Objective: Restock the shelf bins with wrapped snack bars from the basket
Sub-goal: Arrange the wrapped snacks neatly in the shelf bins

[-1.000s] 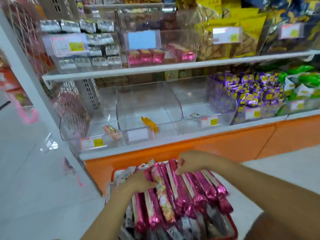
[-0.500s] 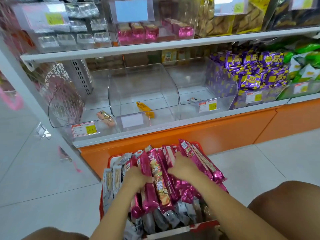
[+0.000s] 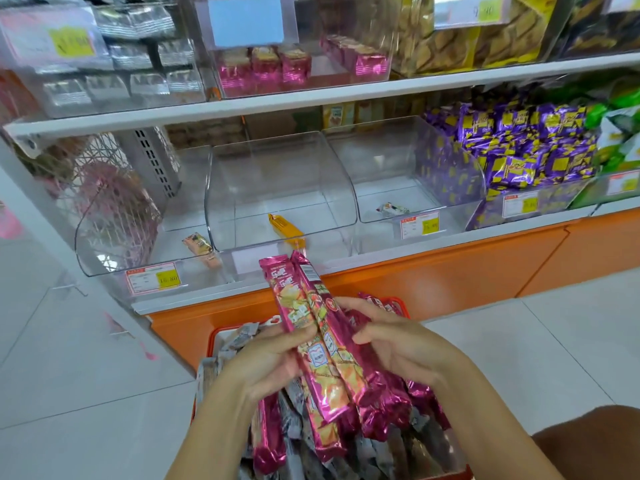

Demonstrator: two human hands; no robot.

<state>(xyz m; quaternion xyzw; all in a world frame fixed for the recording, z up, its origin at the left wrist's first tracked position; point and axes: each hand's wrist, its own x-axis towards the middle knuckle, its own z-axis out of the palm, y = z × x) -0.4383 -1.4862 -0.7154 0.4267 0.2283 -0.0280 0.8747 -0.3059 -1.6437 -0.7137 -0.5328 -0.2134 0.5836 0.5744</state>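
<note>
Nearest the camera, two forearms reach forward over a red basket [image 3: 398,301] that stands on the white tiled floor [image 3: 86,375]. The left-hand grip [image 3: 266,358] and the right-hand grip [image 3: 398,351] are both clamped on one bundle of pink snack bars [image 3: 332,355]. The left fingers curl beneath it with the thumb across the front, and the right fingers curl against its opposite side. The bundle is held above the basket, tilted, its upper ends pointing toward the shelf. Below it the basket holds loose pink bars [image 3: 268,434] mixed with grey-wrapped bars [image 3: 239,337]. At lower right, a brown rounded shape [image 3: 588,445] is probably the person's knee.

Beyond the basket rises the orange shelf base [image 3: 433,282], capped by the white lower shelf [image 3: 381,259]. Three clear bins stand side by side on it. The left bin [image 3: 104,237] contains a single peach packet [image 3: 199,244] and the middle bin [image 3: 277,174] a single yellow packet [image 3: 285,228]. The right bin [image 3: 381,161] contains one small pale packet [image 3: 391,208]. Price tags [image 3: 154,278] are fixed to the bin fronts. Right of these, a fourth bin is heaped with purple packets [image 3: 519,150], and green packets [image 3: 620,133] lie at the frame edge.

Farthest back, the upper shelf [image 3: 311,98] carries silver packets [image 3: 138,57] at left, pink packs [image 3: 266,65] in the centre bin and yellow bags [image 3: 467,46] at right.
</note>
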